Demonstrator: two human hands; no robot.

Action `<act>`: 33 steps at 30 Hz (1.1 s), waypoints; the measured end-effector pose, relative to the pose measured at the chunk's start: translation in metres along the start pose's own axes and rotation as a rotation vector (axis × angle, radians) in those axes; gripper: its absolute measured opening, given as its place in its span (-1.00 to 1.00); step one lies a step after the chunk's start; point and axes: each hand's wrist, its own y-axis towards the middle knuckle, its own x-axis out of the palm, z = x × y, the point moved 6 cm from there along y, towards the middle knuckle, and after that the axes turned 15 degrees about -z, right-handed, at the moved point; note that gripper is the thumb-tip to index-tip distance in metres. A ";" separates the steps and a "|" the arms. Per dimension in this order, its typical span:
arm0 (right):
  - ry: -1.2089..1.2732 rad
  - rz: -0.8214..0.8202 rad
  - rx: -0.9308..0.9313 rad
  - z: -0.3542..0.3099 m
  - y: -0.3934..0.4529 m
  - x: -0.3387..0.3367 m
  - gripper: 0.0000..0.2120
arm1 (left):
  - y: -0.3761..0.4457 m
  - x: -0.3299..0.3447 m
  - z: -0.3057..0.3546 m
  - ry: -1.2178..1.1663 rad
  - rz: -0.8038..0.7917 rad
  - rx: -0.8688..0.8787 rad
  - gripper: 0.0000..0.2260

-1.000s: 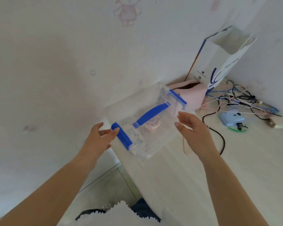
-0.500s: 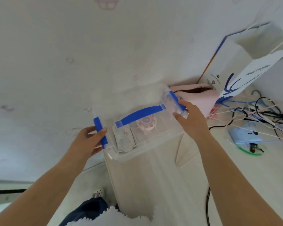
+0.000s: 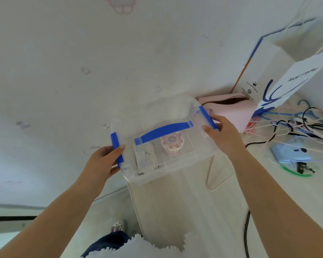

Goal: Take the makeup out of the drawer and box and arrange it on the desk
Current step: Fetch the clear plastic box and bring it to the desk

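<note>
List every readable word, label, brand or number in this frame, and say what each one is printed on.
"lucky coffee", faint and only roughly legible: on the slanted face of the white paper bag.
Small print under a crown logo, with a round seal below: on the front of the same bag, too small to read.
Patterned flat packet inside the clear box: any print is blurred, unreadable.
No other text shows.

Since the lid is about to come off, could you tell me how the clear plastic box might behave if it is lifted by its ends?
The clear box probably lifts light: only a pink flower-shaped case and a flat packet show inside. Its walls look thin, so they may flex. The loose contents could slide if it tilts. The left hand and right hand grip the blue latches, which might unclip.
</note>
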 end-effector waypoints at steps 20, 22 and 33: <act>0.362 0.582 0.283 -0.004 -0.200 0.097 -0.66 | 0.018 -0.057 0.024 0.337 -0.461 0.090 -0.82; 0.401 0.670 0.319 -0.017 -0.231 0.126 -0.67 | 0.016 -0.067 0.030 0.401 -0.563 0.105 -0.84; 0.609 1.009 0.529 -0.074 -0.393 0.303 -0.58 | -0.036 -0.099 0.020 0.653 -0.982 0.194 -0.85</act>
